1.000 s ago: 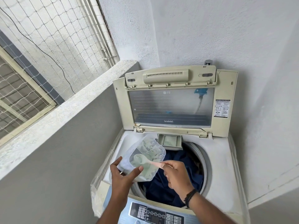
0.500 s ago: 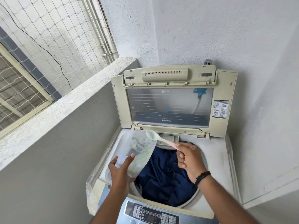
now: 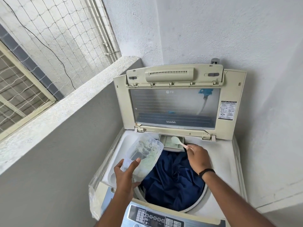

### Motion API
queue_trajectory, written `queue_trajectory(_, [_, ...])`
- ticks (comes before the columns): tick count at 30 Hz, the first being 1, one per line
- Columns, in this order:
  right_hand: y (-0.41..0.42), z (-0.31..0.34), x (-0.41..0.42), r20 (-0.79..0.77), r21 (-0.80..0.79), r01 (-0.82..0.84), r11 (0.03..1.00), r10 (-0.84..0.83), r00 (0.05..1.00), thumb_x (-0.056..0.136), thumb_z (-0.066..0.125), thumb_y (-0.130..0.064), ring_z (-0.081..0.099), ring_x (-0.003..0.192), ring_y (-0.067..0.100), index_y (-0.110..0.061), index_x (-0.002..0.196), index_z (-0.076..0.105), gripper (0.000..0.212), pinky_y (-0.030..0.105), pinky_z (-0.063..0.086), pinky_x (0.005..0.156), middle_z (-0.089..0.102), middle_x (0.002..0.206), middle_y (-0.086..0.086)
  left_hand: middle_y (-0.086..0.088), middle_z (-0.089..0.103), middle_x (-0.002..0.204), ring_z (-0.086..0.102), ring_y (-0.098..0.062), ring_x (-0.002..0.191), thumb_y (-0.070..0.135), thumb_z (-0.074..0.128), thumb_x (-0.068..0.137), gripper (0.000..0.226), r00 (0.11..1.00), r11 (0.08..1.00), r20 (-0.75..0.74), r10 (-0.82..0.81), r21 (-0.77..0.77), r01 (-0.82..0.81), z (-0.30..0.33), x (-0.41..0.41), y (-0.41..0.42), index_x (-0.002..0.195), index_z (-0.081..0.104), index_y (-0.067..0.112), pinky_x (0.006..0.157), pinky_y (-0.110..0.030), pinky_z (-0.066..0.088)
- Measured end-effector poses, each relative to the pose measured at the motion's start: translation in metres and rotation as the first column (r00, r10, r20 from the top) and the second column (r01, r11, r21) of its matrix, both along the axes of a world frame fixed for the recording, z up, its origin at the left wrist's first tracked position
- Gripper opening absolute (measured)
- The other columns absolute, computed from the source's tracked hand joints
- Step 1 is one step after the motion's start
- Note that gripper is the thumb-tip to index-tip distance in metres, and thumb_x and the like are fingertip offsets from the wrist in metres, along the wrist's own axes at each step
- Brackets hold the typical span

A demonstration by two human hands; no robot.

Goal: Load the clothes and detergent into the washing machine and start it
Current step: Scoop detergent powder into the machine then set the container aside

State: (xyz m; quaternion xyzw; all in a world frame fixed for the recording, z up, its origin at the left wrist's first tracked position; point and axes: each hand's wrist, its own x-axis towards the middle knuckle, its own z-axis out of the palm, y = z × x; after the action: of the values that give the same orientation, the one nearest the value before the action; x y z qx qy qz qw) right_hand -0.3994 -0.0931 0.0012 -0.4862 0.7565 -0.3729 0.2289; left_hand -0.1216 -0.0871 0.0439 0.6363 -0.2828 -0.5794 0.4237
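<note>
A top-loading washing machine (image 3: 224, 161) stands in a corner with its lid (image 3: 177, 99) raised. Dark blue clothes (image 3: 173, 182) fill the drum. My left hand (image 3: 126, 176) holds a clear plastic detergent container (image 3: 144, 154), tilted, with pale green powder inside, over the drum's left rim. My right hand (image 3: 199, 158) pinches the pink handle of a small spoon (image 3: 177, 141). The spoon's bowl sits over the open detergent drawer (image 3: 170, 143) at the back of the drum opening; pale powder lies in the drawer.
The control panel (image 3: 155, 218) with buttons is at the bottom near me. A grey parapet wall (image 3: 65, 145) runs close along the left, with netting above it. White walls close in behind and to the right. A plastic cover (image 3: 95, 200) hangs at the machine's front left.
The spoon left the container, rose with powder, and moved right and back to the detergent drawer. My left hand kept the container over the drum's left side.
</note>
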Motion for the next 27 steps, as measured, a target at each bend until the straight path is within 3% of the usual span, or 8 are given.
queue_trajectory(10, [0.006,-0.020,-0.002,-0.233,-0.005,-0.172,0.985,0.166,0.958,0.098,0.055,-0.020,0.057,0.083,0.018,-0.027,0.125,0.069,0.031,0.030,0.052,0.075,0.064,0.093,0.001,-0.010,0.048,0.143,0.057,-0.034,0.120,0.062,0.096,0.031,0.117,0.999,0.999,0.005,-0.053,-0.006,0.053,-0.006,0.000,0.003,0.131,0.040,0.044,0.084,-0.059,0.057])
queue_trajectory(12, [0.011,-0.013,-0.001,-0.092,-0.066,-0.081,0.995,0.074,0.993,0.098,0.056,-0.017,0.060,0.078,0.019,-0.022,0.118,0.072,0.026,0.032,0.053,0.072,0.065,0.085,0.000,-0.010,0.048,0.143,0.058,-0.034,0.120,0.060,0.097,0.033,0.113,0.998,0.998,-0.003,-0.058,-0.009,0.058,-0.005,0.000,0.003,0.130,0.041,0.045,0.084,-0.059,0.057])
queue_trajectory(14, [0.012,-0.002,0.002,0.229,-0.080,0.080,0.994,-0.060,0.972,0.099,0.056,-0.017,0.059,0.068,0.018,-0.022,0.108,0.075,0.022,0.033,0.050,0.063,0.064,0.074,-0.006,-0.010,0.048,0.143,0.058,-0.034,0.120,0.059,0.098,0.035,0.109,0.998,0.997,-0.007,-0.068,-0.021,0.068,-0.004,-0.001,0.002,0.128,0.042,0.045,0.085,-0.059,0.057])
queue_trajectory(17, [0.016,0.022,0.011,0.731,-0.045,0.316,0.948,-0.184,0.657,0.098,0.056,-0.011,0.035,0.048,0.014,-0.011,0.100,0.074,0.018,0.027,0.030,0.045,0.045,0.057,-0.002,-0.008,0.049,0.141,0.059,-0.032,0.119,0.058,0.097,0.038,0.107,0.997,0.996,-0.017,-0.078,-0.054,0.077,0.001,-0.003,0.001,0.129,0.042,0.043,0.087,-0.059,0.057])
queue_trajectory(19, [0.025,0.043,0.018,0.825,-0.072,0.386,0.920,-0.163,0.541,0.096,0.059,-0.008,0.029,0.045,0.012,-0.009,0.096,0.074,0.016,0.023,0.024,0.042,0.041,0.056,0.001,-0.007,0.052,0.138,0.061,-0.030,0.117,0.055,0.096,0.040,0.106,0.996,0.993,-0.020,-0.092,-0.082,0.090,0.004,-0.004,0.000,0.131,0.042,0.042,0.088,-0.059,0.057])
queue_trajectory(22, [0.044,0.065,0.035,0.753,-0.209,0.352,0.913,-0.080,0.653,0.093,0.062,-0.005,0.030,0.045,0.013,-0.014,0.092,0.077,0.018,0.024,0.024,0.042,0.046,0.053,0.000,-0.007,0.056,0.134,0.064,-0.027,0.114,0.047,0.095,0.043,0.104,0.992,0.985,-0.033,-0.121,-0.131,0.115,0.008,-0.003,0.001,0.132,0.042,0.040,0.088,-0.056,0.058])
queue_trajectory(25, [0.058,0.067,0.053,0.469,-0.333,0.145,0.932,0.031,0.882,0.090,0.064,-0.003,0.039,0.043,0.007,-0.016,0.094,0.079,0.020,0.020,0.029,0.043,0.067,0.062,-0.007,-0.005,0.056,0.133,0.065,-0.028,0.114,0.043,0.097,0.041,0.105,0.991,0.976,-0.005,-0.132,-0.178,0.128,0.011,-0.002,0.006,0.132,0.044,0.040,0.088,-0.052,0.059])
queue_trajectory(27, [0.061,0.061,0.062,0.315,-0.338,0.014,0.941,0.099,0.944,0.090,0.066,-0.004,0.049,0.048,0.007,-0.017,0.099,0.079,0.021,0.015,0.033,0.046,0.070,0.071,-0.008,-0.003,0.054,0.134,0.063,-0.028,0.117,0.045,0.100,0.037,0.104,0.988,0.965,0.036,-0.148,-0.214,0.153,0.012,-0.002,0.009,0.127,0.048,0.045,0.092,-0.052,0.058])
